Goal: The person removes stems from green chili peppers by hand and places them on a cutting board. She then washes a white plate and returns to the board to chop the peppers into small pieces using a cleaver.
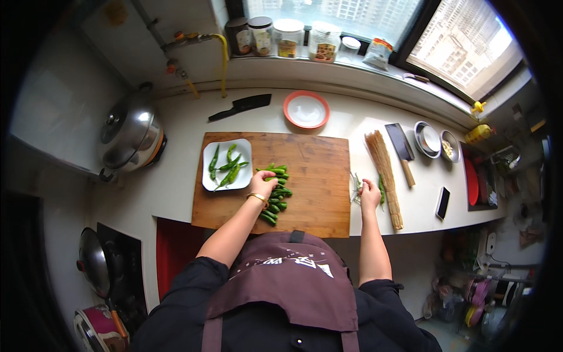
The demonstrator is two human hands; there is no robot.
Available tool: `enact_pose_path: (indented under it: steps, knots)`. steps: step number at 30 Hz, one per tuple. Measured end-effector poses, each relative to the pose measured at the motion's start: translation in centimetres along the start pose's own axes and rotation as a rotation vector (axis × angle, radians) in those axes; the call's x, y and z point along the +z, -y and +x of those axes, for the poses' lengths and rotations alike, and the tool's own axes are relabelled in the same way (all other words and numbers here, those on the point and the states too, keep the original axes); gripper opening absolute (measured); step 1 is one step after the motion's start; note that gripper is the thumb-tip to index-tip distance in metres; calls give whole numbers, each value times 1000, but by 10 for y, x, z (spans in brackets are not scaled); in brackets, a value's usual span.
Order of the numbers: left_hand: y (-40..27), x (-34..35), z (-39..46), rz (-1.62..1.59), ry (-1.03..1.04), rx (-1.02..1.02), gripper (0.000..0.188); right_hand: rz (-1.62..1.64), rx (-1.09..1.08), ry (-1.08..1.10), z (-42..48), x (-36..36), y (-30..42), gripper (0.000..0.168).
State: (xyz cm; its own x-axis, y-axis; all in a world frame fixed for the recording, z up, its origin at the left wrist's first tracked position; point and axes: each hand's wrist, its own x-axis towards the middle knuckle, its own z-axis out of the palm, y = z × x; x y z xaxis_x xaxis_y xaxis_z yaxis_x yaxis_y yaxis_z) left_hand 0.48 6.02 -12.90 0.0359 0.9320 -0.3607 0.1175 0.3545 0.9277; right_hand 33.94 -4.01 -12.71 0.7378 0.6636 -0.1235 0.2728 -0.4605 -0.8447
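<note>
On a wooden cutting board (314, 176) lies a row of green chili peppers (281, 192), side by side. My left hand (264, 184), with a gold bangle at the wrist, is at the left edge of this row, thumb and forefinger pinched on one pepper. Left of it, a white square dish (210, 181) holds several longer, wrinkled green peppers (231, 165). Past the board's right edge, my right hand (371, 196) hovers by a small heap of pepper stems (354, 187), fingertips together; whether something is between them is too small to tell. Another green pepper (381, 189) lies just right of that hand.
A black knife (242, 107) and an orange-rimmed plate (306, 111) lie behind the board. To the right are a straw brush (385, 180), a cleaver (399, 143), metal bowls (420, 147) and a phone (443, 203). A lidded steel pot (132, 132) stands left.
</note>
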Motion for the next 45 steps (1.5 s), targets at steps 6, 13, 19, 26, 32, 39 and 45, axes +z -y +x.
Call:
enact_pose_path:
  steps: [6,13,19,26,32,39,45]
  knots:
    - [-15,0,0,553,-121,305,19,128,-171,65,-37,22,12,16]
    - [-43,-22,-15,865,-188,351,31,201,-301,135,-72,32,39,15]
    - [-36,-62,5,984,-429,202,30,218,-341,201,-86,34,59,17]
    - [-23,-79,10,1190,-381,135,31,172,-419,260,-98,43,76,17]
    - [-29,-89,16,998,-386,200,21,207,-387,295,-102,44,77,17]
    - [-94,-67,-13,-556,175,-192,17,347,-306,411,-106,49,86,16]
    - [-112,-41,-46,-882,504,-445,21,230,-540,527,-126,49,136,25]
